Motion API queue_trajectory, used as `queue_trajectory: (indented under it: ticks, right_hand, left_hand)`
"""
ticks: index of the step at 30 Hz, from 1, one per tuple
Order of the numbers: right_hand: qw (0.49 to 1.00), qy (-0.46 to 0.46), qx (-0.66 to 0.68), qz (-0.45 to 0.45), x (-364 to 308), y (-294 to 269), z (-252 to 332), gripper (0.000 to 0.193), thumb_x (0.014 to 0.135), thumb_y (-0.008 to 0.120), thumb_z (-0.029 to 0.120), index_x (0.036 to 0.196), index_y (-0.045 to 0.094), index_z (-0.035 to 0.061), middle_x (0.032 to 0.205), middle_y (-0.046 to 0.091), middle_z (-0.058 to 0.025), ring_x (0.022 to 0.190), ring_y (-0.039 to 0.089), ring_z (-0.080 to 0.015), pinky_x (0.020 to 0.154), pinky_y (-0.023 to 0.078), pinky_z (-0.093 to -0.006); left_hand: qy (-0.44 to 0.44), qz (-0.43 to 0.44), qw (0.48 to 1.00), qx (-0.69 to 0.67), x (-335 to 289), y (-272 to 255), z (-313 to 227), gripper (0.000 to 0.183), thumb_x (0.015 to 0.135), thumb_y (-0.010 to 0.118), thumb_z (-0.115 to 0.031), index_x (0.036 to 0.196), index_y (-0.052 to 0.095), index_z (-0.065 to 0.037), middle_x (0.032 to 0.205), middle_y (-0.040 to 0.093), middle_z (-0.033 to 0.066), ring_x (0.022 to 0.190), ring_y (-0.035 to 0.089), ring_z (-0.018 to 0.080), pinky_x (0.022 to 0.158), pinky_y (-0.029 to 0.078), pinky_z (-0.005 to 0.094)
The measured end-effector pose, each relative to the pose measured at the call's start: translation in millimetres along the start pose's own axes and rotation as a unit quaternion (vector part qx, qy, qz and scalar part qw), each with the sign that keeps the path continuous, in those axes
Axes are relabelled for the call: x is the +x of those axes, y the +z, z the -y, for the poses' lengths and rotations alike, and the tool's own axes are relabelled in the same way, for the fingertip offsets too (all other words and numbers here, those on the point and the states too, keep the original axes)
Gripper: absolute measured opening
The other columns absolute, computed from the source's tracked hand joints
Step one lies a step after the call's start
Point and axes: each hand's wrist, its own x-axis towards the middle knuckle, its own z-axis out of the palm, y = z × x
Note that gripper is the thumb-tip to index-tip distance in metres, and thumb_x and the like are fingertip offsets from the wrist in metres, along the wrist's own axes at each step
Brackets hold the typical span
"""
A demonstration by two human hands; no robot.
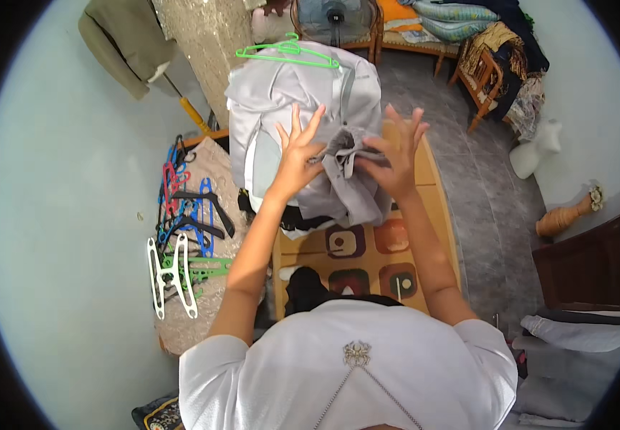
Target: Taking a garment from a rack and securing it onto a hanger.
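Observation:
A grey shirt (356,193) is held up by its collar in front of me, over a pile of pale grey clothes (274,93). My left hand (297,159) pinches one side of the collar between thumb and index finger, its other fingers spread upward. On the opposite side, my right hand (398,159) grips the collar in the same kind of pinch. The lower part of the shirt hangs down and merges with the clothes behind it, so its full outline is hard to make out. A bright green hanger (288,51) lies across the far end of the pile.
At left, a cloth-covered surface (213,315) bears a white hanger (174,276), black hangers (202,208) and several coloured ones. Under the pile runs a patterned yellow-brown mat (371,261). A fan (335,21) stands beyond; folded clothes (575,365) lie at lower right.

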Motion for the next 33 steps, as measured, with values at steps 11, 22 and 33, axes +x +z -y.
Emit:
queue_trajectory:
  ticks: [11, 22, 33]
  right_hand:
    - [1.000, 0.015, -0.008, -0.008, 2.7, 4.0, 16.2, 0.038, 0.059, 0.077, 0.039, 0.088, 0.059, 0.0214, 0.137, 0.033, -0.0069, 0.135, 0.000, -0.0398, 0.099, -0.008, -0.0643]
    - [0.999, 0.008, -0.027, -0.022, -34.6, 23.2, 22.2, 0.029, 0.060, 0.077, 0.034, 0.080, 0.061, 0.0195, 0.135, 0.037, -0.0063, 0.135, 0.007, -0.0393, 0.098, -0.005, -0.0665]
    - [0.998, 0.020, 0.022, -0.062, -42.4, 33.3, 42.0, 0.022, 0.064, 0.071, 0.011, 0.080, 0.071, 0.0270, 0.123, 0.050, 0.0023, 0.135, 0.010, -0.0357, 0.101, -0.009, -0.0613]
  left_hand:
    - [0.018, -0.022, 1.000, 0.002, -6.2, -18.7, -4.8, 0.015, 0.055, 0.067, -0.001, 0.069, 0.064, -0.005, 0.145, 0.025, 0.0064, 0.135, 0.001, 0.0426, 0.097, -0.007, 0.0661]
    - [-0.003, -0.027, 1.000, -0.002, -28.8, -17.8, -2.7, 0.019, 0.054, 0.073, -0.007, 0.071, 0.067, -0.006, 0.145, 0.026, 0.0052, 0.134, 0.001, 0.0423, 0.098, -0.007, 0.0661]
    - [-0.199, -0.118, 0.964, 0.129, -52.1, -4.2, -13.4, 0.033, 0.064, 0.065, 0.001, 0.091, 0.065, -0.020, 0.146, 0.022, 0.0069, 0.134, 0.006, 0.0425, 0.092, -0.004, 0.0723]
